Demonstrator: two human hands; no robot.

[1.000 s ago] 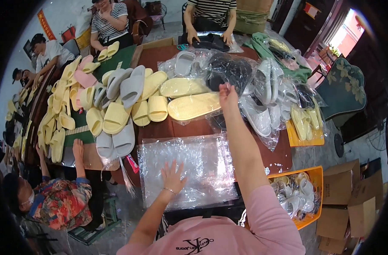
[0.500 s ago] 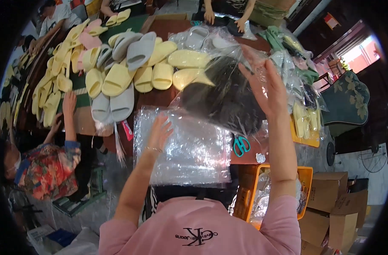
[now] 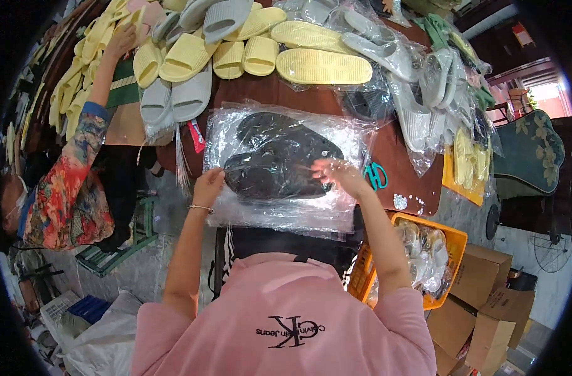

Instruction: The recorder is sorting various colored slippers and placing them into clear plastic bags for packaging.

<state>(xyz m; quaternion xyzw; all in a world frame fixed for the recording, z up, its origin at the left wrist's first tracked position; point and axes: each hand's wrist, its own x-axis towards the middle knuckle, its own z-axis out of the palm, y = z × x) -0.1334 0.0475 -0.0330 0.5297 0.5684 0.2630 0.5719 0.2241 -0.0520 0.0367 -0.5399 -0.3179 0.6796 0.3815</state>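
A pair of black slippers (image 3: 270, 172) lies inside a clear plastic bag (image 3: 298, 128) in front of me. Beneath it is a stack of flat clear bags (image 3: 280, 216) at the table's near edge. My left hand (image 3: 209, 188) is closed at the left edge of the bag, its fingertips pinching the film beside the slippers. Over the right end of the slippers is my right hand (image 3: 341, 177), fingers slightly bent and apart, close to the plastic. Teal-handled scissors (image 3: 375, 177) lie to the right of that hand.
Yellow slippers (image 3: 323, 67) and grey slippers (image 3: 182, 94) cover the table's far side. Bagged slippers (image 3: 417, 119) are heaped at right. An orange crate (image 3: 458, 250) stands below the table's right end, near cardboard boxes (image 3: 471, 282). At left, a co-worker's hand (image 3: 122, 41) reaches into yellow slippers.
The bagged black slippers came down from the raised right hand onto the stack of bags. My right hand lowered toward me; my left moved to the bag's left edge. The co-worker's arm reached farther away.
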